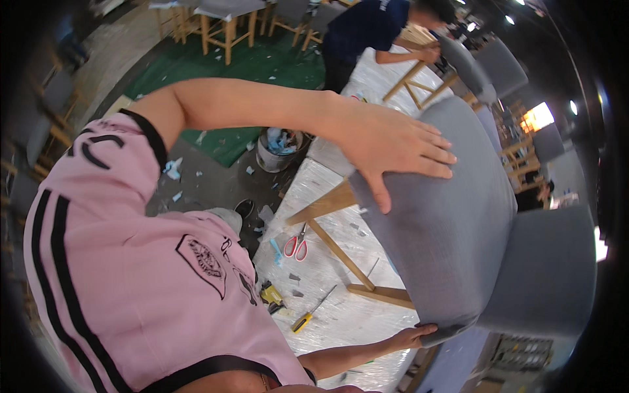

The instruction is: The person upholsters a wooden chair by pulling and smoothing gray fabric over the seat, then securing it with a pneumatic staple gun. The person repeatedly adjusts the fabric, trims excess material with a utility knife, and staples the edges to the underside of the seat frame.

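A grey upholstered chair (452, 216) with light wooden legs (341, 254) is tipped over on a table wrapped in clear plastic (327, 229). My left hand (396, 144) lies flat on its padded upper part, fingers stretched out and thumb apart. Below, at a lower corner of the grey cover, my right hand (414, 335) grips the edge, its fingers partly hidden. A further grey padded panel (544, 275) adjoins on the right; whether it belongs to the same chair I cannot tell. On the table lie red-handled scissors (296, 247) and a yellow-handled screwdriver (303, 321).
A yellow and black tool (272, 296) lies at the table's near edge. Beside the table stands a bucket (278, 157) of blue scraps. Across the table, another person (367, 33) handles a similar chair (462, 69). Stools (226, 26) stand behind a green floor covering (216, 72).
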The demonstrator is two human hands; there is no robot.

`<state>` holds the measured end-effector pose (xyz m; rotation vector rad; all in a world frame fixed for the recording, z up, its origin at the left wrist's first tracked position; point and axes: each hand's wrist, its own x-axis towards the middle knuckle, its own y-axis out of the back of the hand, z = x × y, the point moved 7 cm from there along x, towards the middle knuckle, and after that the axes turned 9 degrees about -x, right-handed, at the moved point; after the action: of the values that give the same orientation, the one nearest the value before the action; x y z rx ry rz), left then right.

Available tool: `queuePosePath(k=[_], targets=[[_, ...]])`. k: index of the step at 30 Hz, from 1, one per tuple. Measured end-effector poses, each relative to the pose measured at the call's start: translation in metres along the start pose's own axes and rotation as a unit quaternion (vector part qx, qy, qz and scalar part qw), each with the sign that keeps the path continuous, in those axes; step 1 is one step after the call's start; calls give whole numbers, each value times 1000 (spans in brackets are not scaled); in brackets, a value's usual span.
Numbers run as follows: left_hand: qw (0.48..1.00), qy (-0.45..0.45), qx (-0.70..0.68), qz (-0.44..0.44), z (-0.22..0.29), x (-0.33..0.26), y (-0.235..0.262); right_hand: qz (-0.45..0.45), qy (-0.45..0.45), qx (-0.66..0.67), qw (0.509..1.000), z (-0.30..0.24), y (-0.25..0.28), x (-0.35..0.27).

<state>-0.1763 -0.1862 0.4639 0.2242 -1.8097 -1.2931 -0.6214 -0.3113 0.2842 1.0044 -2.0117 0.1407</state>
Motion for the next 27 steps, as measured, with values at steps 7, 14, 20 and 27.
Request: queuePosePath(k=[7,14,20,27], targets=[[986,23,152,-72,65,82,-50,4,22,38,999,-1,8,-19],[980,-47,195,11,123,167,-108,5,49,82,995,-8,2,-19],[979,-46,151,-131,79,229,-121,-12,60,51,997,-16,-38,45],[961,-87,14,-262,-61,281,-128,1,138,39,990,-33,-100,132]])
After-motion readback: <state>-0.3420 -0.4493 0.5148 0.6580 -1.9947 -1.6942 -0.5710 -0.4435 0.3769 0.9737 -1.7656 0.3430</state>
